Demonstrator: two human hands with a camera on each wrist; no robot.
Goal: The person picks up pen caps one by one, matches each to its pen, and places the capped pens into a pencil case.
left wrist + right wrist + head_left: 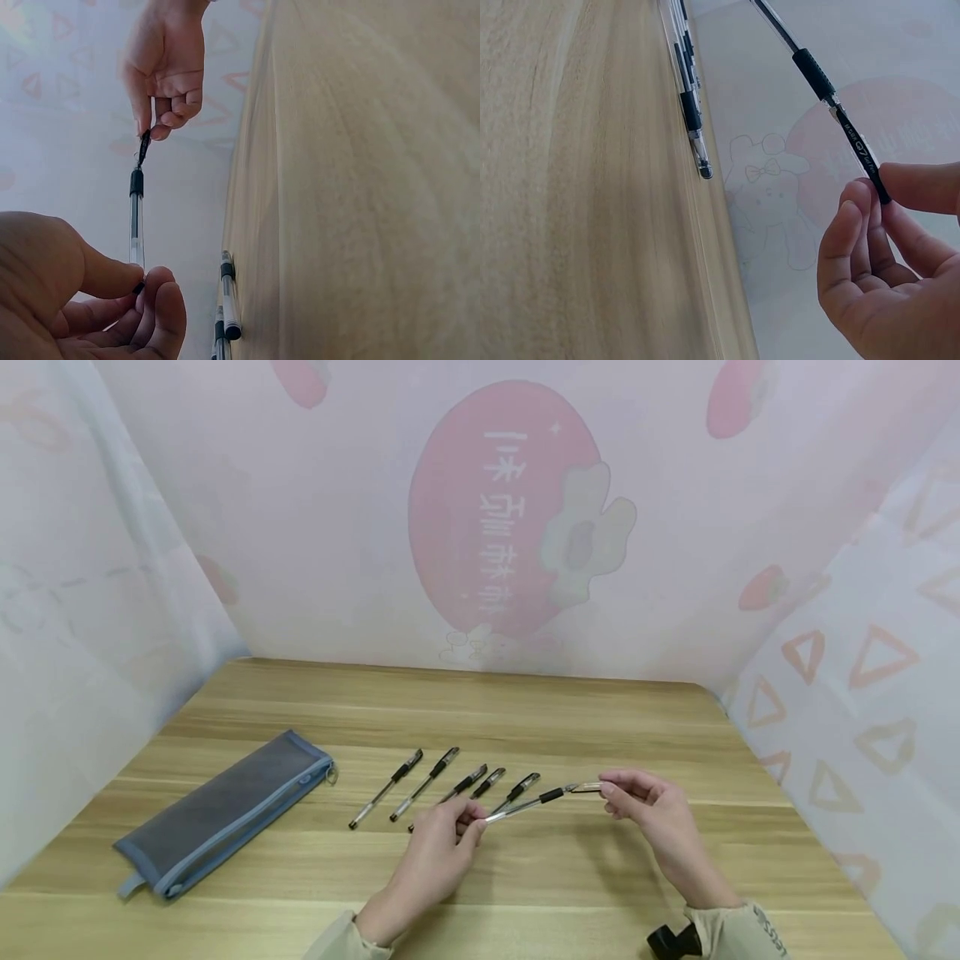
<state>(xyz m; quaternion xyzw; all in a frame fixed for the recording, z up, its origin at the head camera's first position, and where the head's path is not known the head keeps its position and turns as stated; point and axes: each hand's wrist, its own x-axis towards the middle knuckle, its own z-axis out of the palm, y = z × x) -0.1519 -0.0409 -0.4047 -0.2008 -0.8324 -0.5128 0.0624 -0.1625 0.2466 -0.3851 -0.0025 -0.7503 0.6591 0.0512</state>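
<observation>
Between both hands, a clear gel pen with a black rubber grip is held over the table. My left hand pinches the rear end of its barrel between thumb and fingers. My right hand pinches the far end of the pen cap, whose black clip has white lettering. The cap's mouth is right at the pen's tip, in line with the barrel in the left wrist view. Several capped gel pens lie on the wooden table, spread in a row beyond my left hand, which partly hides some.
A grey mesh pencil pouch with blue edging and a zipper lies on the left of the wooden table. Cloth with pink prints hangs behind the table and along both sides. A black object is at the right cuff.
</observation>
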